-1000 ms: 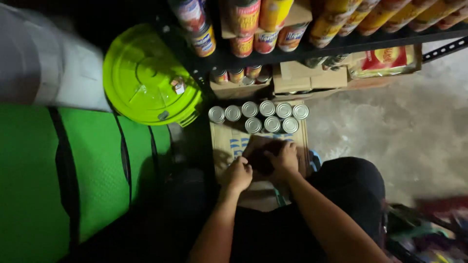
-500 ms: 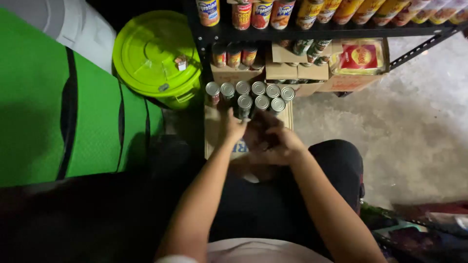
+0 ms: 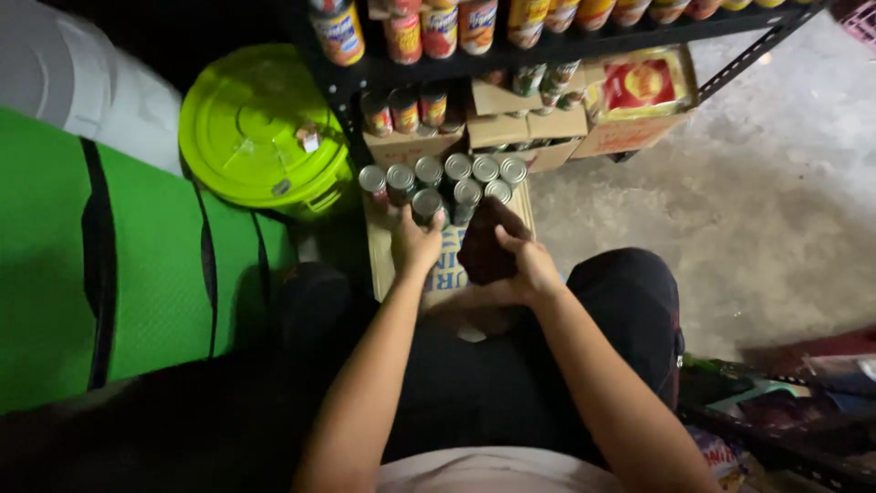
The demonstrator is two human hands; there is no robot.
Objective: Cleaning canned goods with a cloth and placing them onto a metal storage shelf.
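Cans [image 3: 444,183] sit in a tight cluster of silver tops on the far end of a flat carton [image 3: 447,265] laid on the floor just beyond my knees. Everything below is placed from that cluster.

Nearest me, my right hand [image 3: 527,267] is closed around a dark object [image 3: 484,246] I cannot identify, just on my side of the cans, over the carton. My left hand [image 3: 415,245] is curled with its fingertips at the nearest can, on the cluster's near-left edge; whether it grips that can or only touches it I cannot tell.

Half a second ago both hands were bunched together over the carton, the left one reaching up at the cluster's left corner. Now they have parted: the left has settled lower against a can, the right has drawn back with the dark thing. The cans themselves look unchanged in number and order, so I judge no can has left the group yet.

Left of the cluster stands a lime-green bucket [image 3: 260,132] with its lid on, and nearer me a green mat [image 3: 146,265]. Just beyond the cans are small boxes [image 3: 511,119] under a black shelf [image 3: 566,41] carrying more labelled cans. Right of the cluster is bare concrete floor [image 3: 757,210].
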